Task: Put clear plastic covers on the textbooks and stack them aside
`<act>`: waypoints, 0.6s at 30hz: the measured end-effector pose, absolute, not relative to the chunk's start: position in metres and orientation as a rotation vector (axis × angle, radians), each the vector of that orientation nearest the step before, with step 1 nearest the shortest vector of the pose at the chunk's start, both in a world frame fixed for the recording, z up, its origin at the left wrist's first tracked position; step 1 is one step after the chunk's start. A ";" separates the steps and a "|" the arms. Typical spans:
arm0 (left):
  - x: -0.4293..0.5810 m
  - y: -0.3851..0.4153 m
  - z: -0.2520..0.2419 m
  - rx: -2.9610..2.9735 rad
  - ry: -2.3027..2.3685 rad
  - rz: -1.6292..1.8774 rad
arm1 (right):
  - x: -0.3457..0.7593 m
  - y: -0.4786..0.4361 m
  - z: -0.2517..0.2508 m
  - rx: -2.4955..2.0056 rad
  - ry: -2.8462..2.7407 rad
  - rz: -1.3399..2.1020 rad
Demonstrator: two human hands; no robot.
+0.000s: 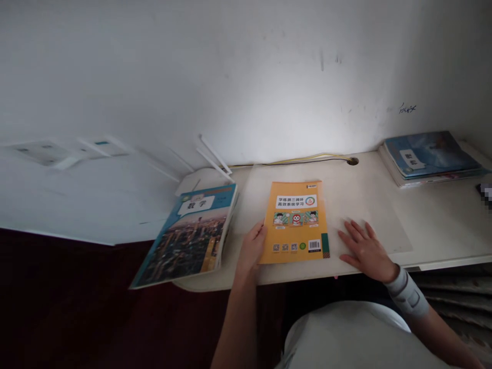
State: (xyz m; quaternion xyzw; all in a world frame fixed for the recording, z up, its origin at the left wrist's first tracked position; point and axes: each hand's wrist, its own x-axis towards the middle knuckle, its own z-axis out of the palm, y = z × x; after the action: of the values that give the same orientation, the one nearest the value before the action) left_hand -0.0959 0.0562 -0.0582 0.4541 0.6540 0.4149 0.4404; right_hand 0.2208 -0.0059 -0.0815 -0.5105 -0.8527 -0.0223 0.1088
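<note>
In front of me on the desk lies an orange workbook, its back cover with a barcode and small codes facing up. My left hand grips the workbook's left edge, thumb on top and the other fingers hidden beneath. To the right of the workbook, my right hand rests flat on the desk with fingers spread, apart from the book. A grey band circles the right wrist. Left of my left hand is a textbook with a city picture on its cover, its near-left corner hanging past the desk's edge.
The white desk stands against a white wall. A stack of books sits at its right rear. Behind the textbook is a white device with antennas. Cables run along the wall to a hole in the desktop.
</note>
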 end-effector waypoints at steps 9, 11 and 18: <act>-0.084 0.054 -0.055 1.306 1.632 0.973 | 0.223 -0.005 -0.085 -1.507 -2.527 -0.078; -0.082 0.053 -0.055 1.319 1.619 0.972 | 0.223 -0.005 -0.086 -1.506 -2.521 -0.078; -0.084 0.048 -0.063 1.311 1.686 1.056 | 0.224 -0.005 -0.086 -1.488 -2.507 -0.054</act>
State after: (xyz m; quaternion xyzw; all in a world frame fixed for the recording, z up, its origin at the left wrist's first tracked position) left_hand -0.0836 0.0483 -0.0628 0.5110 0.6573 0.4117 0.3706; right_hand 0.2235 -0.0053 -0.0858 -0.5070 -0.8544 -0.0183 0.1125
